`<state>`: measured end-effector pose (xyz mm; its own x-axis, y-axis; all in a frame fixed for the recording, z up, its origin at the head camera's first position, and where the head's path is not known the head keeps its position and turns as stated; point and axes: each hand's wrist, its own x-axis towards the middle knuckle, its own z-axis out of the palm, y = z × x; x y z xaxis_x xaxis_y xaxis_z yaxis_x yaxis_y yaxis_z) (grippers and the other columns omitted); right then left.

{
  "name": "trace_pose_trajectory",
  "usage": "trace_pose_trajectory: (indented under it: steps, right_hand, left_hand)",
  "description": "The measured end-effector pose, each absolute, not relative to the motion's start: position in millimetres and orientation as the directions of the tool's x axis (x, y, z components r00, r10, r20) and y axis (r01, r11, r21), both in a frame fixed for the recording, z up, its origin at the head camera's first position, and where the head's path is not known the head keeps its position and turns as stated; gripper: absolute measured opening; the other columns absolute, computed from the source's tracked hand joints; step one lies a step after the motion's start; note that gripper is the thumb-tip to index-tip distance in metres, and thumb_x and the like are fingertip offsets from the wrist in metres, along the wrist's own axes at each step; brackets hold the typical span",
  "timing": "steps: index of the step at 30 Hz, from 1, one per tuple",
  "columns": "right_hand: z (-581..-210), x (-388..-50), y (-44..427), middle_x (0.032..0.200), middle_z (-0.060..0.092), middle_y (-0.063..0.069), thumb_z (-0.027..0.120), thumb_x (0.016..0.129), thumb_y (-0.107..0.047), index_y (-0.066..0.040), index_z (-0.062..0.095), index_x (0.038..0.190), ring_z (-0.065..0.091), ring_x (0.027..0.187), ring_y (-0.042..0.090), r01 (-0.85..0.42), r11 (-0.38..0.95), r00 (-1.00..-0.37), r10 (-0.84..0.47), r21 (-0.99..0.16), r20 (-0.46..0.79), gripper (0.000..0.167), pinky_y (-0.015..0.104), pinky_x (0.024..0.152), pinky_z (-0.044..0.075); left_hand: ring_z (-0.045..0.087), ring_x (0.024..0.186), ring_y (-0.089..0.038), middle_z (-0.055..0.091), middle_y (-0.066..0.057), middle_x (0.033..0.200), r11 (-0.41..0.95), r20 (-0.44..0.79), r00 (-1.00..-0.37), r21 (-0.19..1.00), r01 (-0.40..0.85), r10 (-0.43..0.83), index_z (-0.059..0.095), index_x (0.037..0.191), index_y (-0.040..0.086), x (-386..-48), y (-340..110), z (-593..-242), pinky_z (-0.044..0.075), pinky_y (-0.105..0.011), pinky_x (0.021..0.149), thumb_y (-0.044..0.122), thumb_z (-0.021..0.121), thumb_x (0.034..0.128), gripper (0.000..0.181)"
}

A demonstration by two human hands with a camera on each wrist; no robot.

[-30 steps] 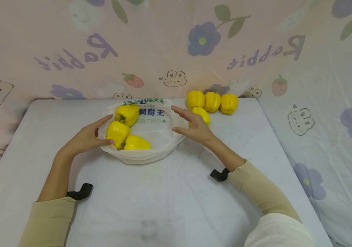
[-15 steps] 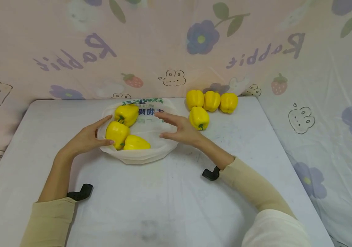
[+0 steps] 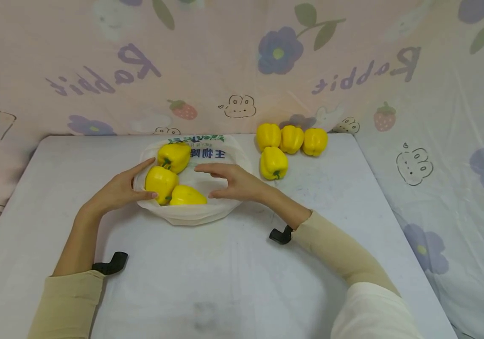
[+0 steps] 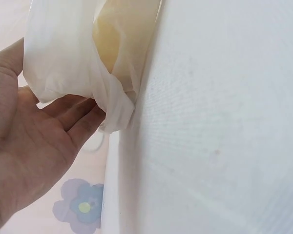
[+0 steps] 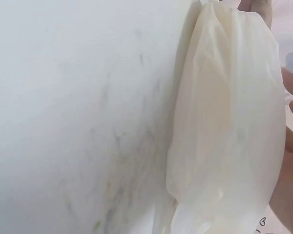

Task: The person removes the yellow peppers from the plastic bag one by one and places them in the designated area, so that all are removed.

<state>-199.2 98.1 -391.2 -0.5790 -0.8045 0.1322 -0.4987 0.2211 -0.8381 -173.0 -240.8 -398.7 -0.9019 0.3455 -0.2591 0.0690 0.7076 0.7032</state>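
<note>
1. Fingers and thumb of the left hand (image 3: 118,189) are curling over the left side of the white plastic bag (image 3: 191,217), spread apart from each other while gripping its thin wall.
2. Within the bag, three yellow bell peppers (image 3: 162,184) are lying clustered toward the left, one behind the other two.
3. Just right of them, the right hand (image 3: 237,183) is hovering over the bag's middle, thumb and fingers standing well apart with nothing between them; whether the thumb is touching the nearest pepper, I cannot tell.
4. Farther right, four loose yellow bell peppers (image 3: 292,140) are sitting on the white-covered table (image 3: 233,282): three in a back row, one in front.
5. Bagging is looking under half done, by my judgement: three peppers are lying inside, four are remaining outside.
6. Compared with a second ago, the right hand is reaching farther left and no longer covering the front loose pepper; the left hand and bagged peppers are staying put.
</note>
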Motion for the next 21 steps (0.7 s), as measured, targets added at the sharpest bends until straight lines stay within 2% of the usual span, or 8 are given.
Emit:
trace_pose_trajectory:
  steps: [7, 11, 21]
  right_hand:
    - [-394, -204, 87, 0.154, 0.043, 0.001, 0.076, 0.088, -0.008, -0.010, 0.046, 0.149, 0.043, 0.139, 0.028, -0.467, 0.244, -0.531, -0.846, -0.850, 0.050, 0.068, 0.031, 0.111, 0.039]
    - [-398, -207, 81, 0.155, 0.042, -0.002, 0.076, 0.088, -0.008, -0.013, 0.045, 0.149, 0.041, 0.140, 0.025, -0.460, 0.249, -0.506, -0.862, -0.852, 0.022, 0.069, 0.028, 0.109, 0.041]
    - [-405, -212, 69, 0.160, 0.034, -0.002, 0.077, 0.086, -0.006, -0.016, 0.040, 0.153, 0.035, 0.143, 0.013, -0.473, 0.249, -0.428, -0.903, -0.845, -0.027, 0.077, 0.032, 0.110, 0.041]
  left_hand:
    - [0.016, 0.146, -0.050, 0.018, -0.024, 0.162, 0.703, -0.263, -0.901, 0.709, 0.062, 0.345, 0.014, 0.161, 0.026, -173, -241, -398, 0.017, -0.073, 0.110, 0.042, 0.078, 0.0842, 0.101]
    - [0.017, 0.146, -0.050, 0.018, -0.024, 0.162, 0.703, -0.269, -0.900, 0.709, 0.056, 0.343, 0.014, 0.161, 0.027, -173, -241, -399, 0.018, -0.074, 0.109, 0.043, 0.078, 0.0840, 0.102]
    - [0.016, 0.146, -0.051, 0.018, -0.024, 0.162, 0.704, -0.277, -0.897, 0.708, 0.052, 0.345, 0.013, 0.161, 0.029, -172, -239, -400, 0.017, -0.076, 0.108, 0.045, 0.078, 0.0839, 0.102]
